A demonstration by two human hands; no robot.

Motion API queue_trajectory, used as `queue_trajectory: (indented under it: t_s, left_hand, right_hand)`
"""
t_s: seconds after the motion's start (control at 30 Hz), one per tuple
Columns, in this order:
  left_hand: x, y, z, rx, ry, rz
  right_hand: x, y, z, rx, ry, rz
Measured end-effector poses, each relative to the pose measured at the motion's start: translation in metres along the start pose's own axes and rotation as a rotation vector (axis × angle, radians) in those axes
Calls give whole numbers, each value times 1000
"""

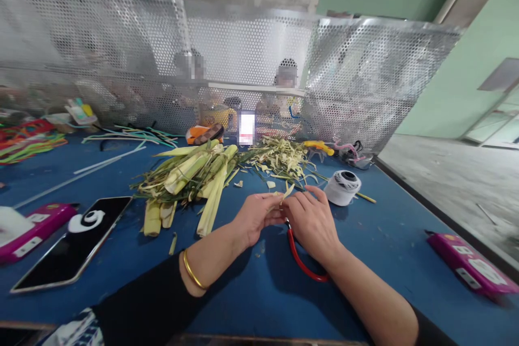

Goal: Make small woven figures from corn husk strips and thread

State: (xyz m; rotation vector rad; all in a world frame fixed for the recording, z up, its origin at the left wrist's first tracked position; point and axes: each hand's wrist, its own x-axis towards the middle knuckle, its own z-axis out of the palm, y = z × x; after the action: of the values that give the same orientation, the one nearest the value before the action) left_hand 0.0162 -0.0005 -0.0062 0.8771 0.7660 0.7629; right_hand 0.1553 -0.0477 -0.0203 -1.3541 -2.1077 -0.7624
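Over the middle of the blue table, my left hand (256, 216) and my right hand (311, 223) meet at the fingertips. Both are closed in a pinch on a small pale leaf strip (288, 192), whose tip sticks up between them. Part of the strip is hidden by my fingers. Beneath my right hand lies a tool with a red looped handle (299, 260), probably scissors; its other end is covered. A white spool of thread (343, 188) stands just beyond my right hand. To the left, a heap of pale green stalks and husks (190, 173) lies near my left forearm.
Behind the stalks is a pile of shredded peelings (279, 155). A lit phone (246, 128) stands before a perforated metal screen (251, 38); people sit beyond it. A dark tablet (77, 251) and magenta box (40, 230) lie left, another magenta box (466, 262) right.
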Motion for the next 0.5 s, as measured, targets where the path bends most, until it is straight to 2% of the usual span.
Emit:
queue_trajectory:
  t_s: [0.3,0.5]
  left_hand:
    - [5,-4,-5,-52,-48,-21]
    - [7,-6,-7,-100,-71,-15]
  right_hand:
    - [2,-4,-3,29,26,-65]
    - [7,-16,-6,91,6,-278]
